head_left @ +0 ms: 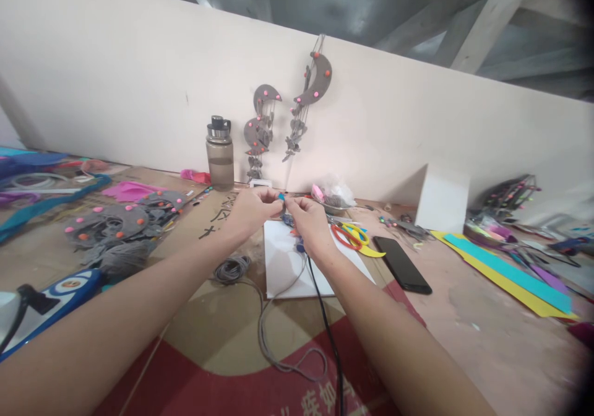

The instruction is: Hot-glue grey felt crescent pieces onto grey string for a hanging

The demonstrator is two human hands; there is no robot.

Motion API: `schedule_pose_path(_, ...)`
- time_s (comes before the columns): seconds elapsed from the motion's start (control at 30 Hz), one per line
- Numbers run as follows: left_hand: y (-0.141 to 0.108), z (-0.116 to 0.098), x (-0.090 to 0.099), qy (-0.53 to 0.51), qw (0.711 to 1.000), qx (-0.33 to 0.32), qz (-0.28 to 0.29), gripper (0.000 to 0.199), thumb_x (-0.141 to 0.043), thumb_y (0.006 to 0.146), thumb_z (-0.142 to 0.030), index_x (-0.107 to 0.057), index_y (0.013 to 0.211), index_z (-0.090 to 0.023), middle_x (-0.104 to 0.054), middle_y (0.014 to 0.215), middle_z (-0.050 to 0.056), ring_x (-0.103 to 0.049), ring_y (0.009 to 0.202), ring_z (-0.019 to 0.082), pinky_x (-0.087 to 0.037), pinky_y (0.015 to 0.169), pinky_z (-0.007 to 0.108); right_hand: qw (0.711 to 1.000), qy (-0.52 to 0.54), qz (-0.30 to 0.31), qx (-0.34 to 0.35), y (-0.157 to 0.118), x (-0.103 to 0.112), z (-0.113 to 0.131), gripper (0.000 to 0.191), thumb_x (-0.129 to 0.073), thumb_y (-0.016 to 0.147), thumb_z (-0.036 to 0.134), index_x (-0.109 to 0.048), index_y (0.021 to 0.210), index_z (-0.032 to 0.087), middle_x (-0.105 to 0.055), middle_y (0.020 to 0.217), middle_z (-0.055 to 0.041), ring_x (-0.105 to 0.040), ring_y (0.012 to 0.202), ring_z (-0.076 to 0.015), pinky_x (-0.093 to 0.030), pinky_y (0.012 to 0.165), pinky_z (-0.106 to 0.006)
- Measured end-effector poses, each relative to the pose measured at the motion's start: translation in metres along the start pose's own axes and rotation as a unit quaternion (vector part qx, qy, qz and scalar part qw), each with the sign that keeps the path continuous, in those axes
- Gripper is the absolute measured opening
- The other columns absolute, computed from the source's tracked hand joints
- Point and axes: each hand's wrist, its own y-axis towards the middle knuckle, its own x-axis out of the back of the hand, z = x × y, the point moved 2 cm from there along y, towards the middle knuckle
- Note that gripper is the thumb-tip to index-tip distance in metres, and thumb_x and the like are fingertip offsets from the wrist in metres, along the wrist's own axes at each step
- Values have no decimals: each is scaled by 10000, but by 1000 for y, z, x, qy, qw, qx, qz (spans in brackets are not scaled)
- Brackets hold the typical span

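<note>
My left hand [256, 207] pinches a small teal piece [281, 197] between thumb and fingertips, above a white sheet [283, 273]. Close beside it, my right hand [306, 216] is also closed in a pinch, its fingertips meeting the same piece. What kind of piece it is I cannot make out. Partly hidden behind my right hand are small dark blue and orange bits [301, 244]. A thin grey cord [264, 335] runs from a coil [232, 268] across the cardboard and up toward the sheet. Red-handled scissors [346, 236] and yellow-handled scissors [359, 233] lie right of my right hand.
A black phone [401, 264] lies to the right, near teal and yellow strips [510, 273]. A water bottle [219, 156] stands by the wall, where grey moon-shaped ornaments [317, 80] hang. More grey felt pieces [125, 224] and a blue-and-white tool [60, 298] are at left. A black cable [327, 329] crosses the front.
</note>
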Motion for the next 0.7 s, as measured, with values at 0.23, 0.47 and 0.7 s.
schedule_pose_path(0.23,-1,-2,-2,-8,1000,3,6,97,-675,601,-199,-676,677,-139,-666,652,-1,-583,595,112,-476,589,226,999,-42,-8,17,1,1,-1,244,-585,777,393,-643,749,157,-491,580,58,-382,540,-80,-312,528,-228)
schedule_pose_path(0.47,0,6,-4,-78,996,35,20,155,-747,607,-219,-690,723,-135,-691,728,16,-638,675,138,-574,753,329,993,73,-7,-88,1,-5,-2,156,-591,705,340,-549,684,191,-365,467,106,-260,398,-52,-190,391,-213)
schedule_pose_path(0.7,6,14,2,-128,984,74,97,333,-862,606,-325,-709,821,-123,-719,884,67,-674,782,165,-577,841,383,976,180,-2,-122,0,-2,8,250,-637,702,274,-414,608,212,-287,443,126,-202,382,-27,-132,371,-187)
